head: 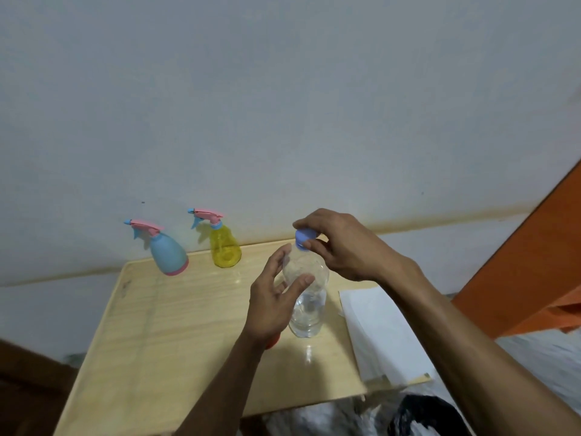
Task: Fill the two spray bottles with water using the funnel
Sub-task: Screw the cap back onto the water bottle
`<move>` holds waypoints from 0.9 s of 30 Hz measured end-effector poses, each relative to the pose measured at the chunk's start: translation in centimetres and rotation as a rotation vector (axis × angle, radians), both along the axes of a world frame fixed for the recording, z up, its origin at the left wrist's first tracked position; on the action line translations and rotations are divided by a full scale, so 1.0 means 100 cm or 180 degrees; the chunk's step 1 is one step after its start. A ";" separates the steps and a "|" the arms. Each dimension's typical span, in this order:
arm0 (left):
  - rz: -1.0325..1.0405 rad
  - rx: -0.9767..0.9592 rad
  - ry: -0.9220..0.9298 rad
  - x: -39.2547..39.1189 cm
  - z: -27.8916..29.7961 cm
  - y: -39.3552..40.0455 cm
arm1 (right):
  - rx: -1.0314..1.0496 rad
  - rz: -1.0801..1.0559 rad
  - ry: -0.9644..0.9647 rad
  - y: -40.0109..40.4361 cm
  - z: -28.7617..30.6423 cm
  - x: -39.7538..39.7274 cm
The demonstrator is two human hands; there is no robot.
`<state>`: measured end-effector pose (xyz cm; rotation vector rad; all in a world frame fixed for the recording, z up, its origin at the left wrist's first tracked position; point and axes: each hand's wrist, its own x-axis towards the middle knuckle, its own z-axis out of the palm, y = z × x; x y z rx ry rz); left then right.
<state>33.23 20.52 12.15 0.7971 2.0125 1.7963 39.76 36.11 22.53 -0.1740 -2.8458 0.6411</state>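
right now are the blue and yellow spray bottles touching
Apart. The head view shows bare wall and table between the blue spray bottle and the yellow spray bottle.

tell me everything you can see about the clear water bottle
The water bottle is clear ribbed plastic, standing upright on the wooden table, holding what looks like water. Its blue cap is still at the mouth, pinched by the right hand. The left hand curls around its upper body, thumb across the front. White paper lies just to its right.
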 end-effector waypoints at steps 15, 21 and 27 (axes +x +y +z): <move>-0.0006 0.0009 -0.0103 -0.001 -0.001 -0.001 | -0.0128 -0.0469 0.0086 -0.001 -0.005 -0.005; -0.0023 0.0069 -0.0185 -0.002 -0.004 -0.001 | -0.0774 -0.0291 0.0216 0.004 -0.018 0.000; -0.0032 0.0135 -0.0205 -0.003 -0.003 0.000 | -0.1127 -0.0343 0.0365 0.004 -0.031 0.001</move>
